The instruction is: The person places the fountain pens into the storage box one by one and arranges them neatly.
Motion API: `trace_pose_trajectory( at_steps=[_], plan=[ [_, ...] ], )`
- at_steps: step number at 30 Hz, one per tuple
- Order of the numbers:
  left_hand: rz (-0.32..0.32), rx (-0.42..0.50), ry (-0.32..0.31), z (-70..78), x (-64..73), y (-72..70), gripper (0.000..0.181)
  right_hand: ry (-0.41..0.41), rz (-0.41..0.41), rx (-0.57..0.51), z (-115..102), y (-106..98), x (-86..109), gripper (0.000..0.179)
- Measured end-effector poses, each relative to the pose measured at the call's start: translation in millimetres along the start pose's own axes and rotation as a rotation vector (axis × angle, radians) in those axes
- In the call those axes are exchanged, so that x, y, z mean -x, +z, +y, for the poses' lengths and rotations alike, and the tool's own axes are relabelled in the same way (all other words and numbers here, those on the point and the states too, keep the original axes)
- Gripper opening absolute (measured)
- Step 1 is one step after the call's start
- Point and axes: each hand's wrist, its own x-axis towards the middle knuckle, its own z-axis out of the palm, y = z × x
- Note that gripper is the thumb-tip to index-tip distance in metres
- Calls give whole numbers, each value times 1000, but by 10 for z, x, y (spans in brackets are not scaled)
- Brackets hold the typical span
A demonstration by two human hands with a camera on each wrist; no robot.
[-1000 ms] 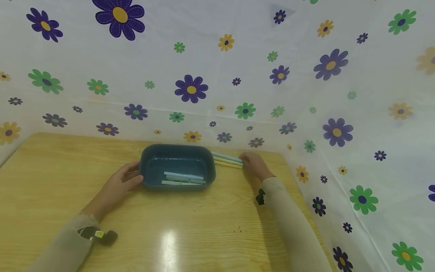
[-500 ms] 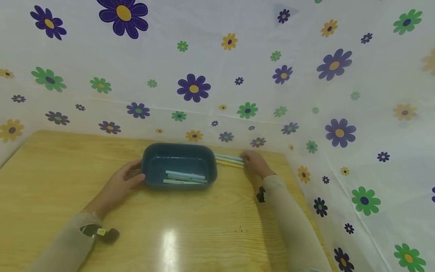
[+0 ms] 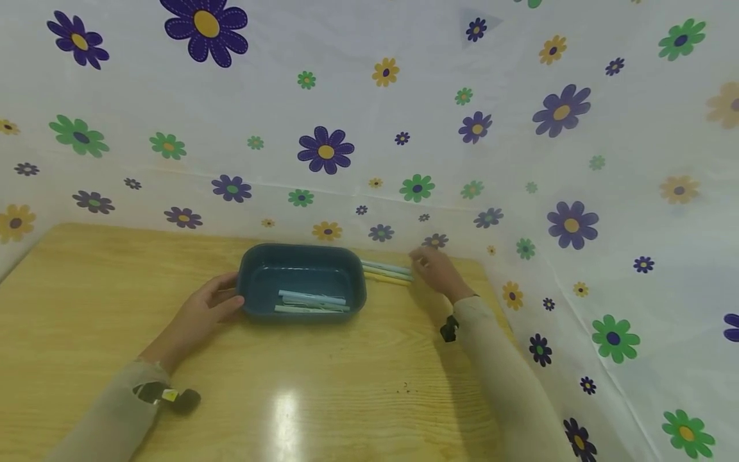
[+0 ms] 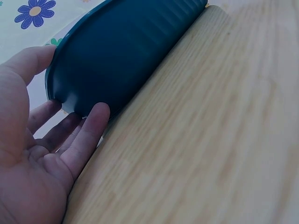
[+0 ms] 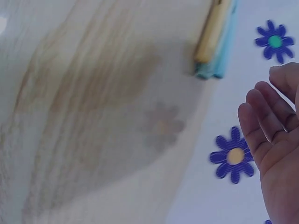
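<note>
A dark teal rectangular basin stands near the back of the wooden table, with several pale blue and whitish pens lying inside. At its left end is my left hand, with the fingertips touching the end wall, as the left wrist view also shows the basin. To the right of the basin, blue and yellow pens lie side by side on the table. Just beyond their right ends, my right hand is raised and holds nothing. In the right wrist view its fingers are apart from the pens.
A white sheet with printed flowers hangs along the table's back and right edges. The wooden table extends in front of the basin and to its left. Small dark marks show on the wood near the right forearm.
My right hand has let go of the pens' right ends and lifted slightly away from them. The left hand stays at the basin, and the pens lie where they were.
</note>
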Motion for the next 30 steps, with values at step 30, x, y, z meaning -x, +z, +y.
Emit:
trace_pose_trajectory(
  at_steps=[30],
  plan=[
    [-10,-32,10,-18,-10,-6,66,-191,65,-134,-1097,135,113,24]
  ],
)
